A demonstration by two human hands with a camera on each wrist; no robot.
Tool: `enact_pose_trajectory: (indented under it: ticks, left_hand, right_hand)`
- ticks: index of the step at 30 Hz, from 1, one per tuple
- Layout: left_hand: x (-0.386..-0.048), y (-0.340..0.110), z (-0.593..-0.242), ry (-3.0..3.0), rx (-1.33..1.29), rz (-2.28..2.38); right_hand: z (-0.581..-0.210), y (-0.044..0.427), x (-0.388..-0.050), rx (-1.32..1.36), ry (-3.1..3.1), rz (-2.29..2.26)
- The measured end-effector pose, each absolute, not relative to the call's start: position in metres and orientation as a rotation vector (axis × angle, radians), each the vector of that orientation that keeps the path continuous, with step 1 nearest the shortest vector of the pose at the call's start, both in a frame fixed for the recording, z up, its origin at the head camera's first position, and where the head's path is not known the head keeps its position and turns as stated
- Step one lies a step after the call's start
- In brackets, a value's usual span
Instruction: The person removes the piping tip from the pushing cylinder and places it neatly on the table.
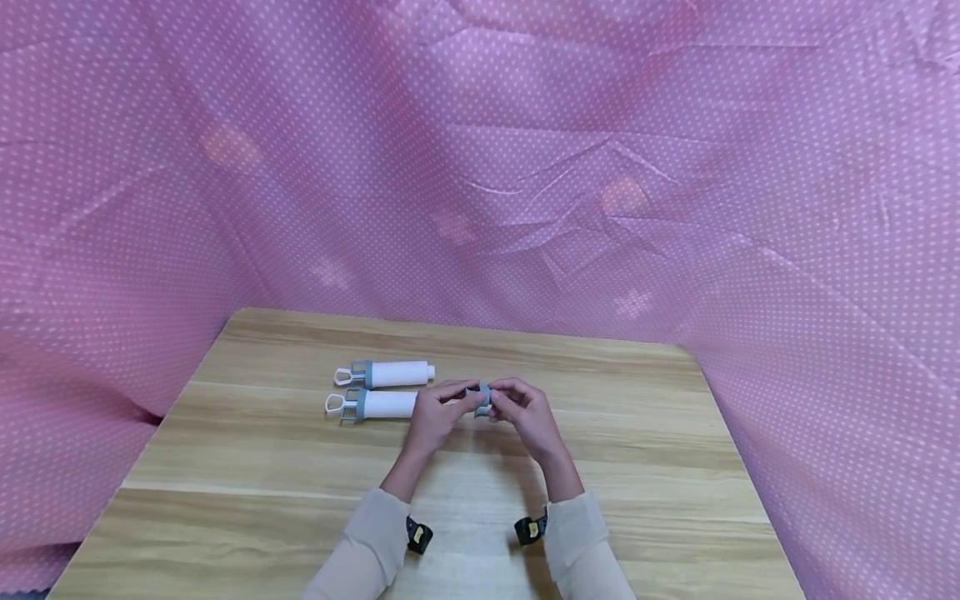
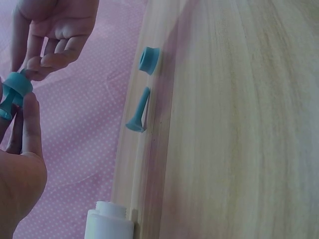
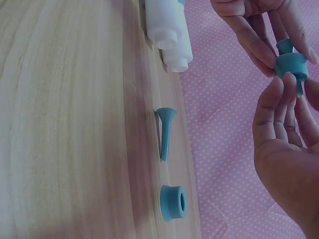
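In front of me, both hands meet over the table on a teal screw cap (image 3: 291,65) with a teal nozzle (image 3: 285,46) passed through it. My left hand (image 1: 433,419) grips the cap on the side of the nozzle's flared end. Close to the stem, the fingers of my right hand (image 1: 531,417) pinch the piece from the other side. A second teal nozzle (image 3: 166,132) and a second teal cap (image 3: 172,203) lie loose on the table in the wrist views. The hands cover part of the held piece in the head view.
Two white plunger tubes, a rear one (image 1: 400,373) and a front one (image 1: 390,405), lie side by side to the left, with teal collars and white pull handles. My left hand partly covers the front tube. Pink dotted cloth (image 1: 480,208) hangs around the wooden table (image 1: 247,450).
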State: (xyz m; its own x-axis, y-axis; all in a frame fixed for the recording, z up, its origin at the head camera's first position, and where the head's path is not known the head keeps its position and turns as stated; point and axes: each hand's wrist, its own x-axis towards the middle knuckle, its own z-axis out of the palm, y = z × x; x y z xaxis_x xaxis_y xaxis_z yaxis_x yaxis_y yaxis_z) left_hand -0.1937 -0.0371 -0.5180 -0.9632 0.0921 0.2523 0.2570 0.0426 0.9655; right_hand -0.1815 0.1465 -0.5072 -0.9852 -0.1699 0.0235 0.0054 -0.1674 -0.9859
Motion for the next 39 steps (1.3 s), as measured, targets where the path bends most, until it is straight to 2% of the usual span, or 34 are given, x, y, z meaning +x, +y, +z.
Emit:
enact_pose_trajectory:
  ticks: [15,39]
  left_hand:
    - [-0.194,-0.037,-0.5182,-2.166,-0.357,-2.111]
    - [-0.1931,-0.0315,-0.5149,-2.175,-0.298,-2.129]
  right_hand:
    - [-0.5103,0.1488,-0.1793,-0.308,1.931,-2.152]
    - [-0.5143,0.1488,-0.1812,-0.326,1.966,-2.229]
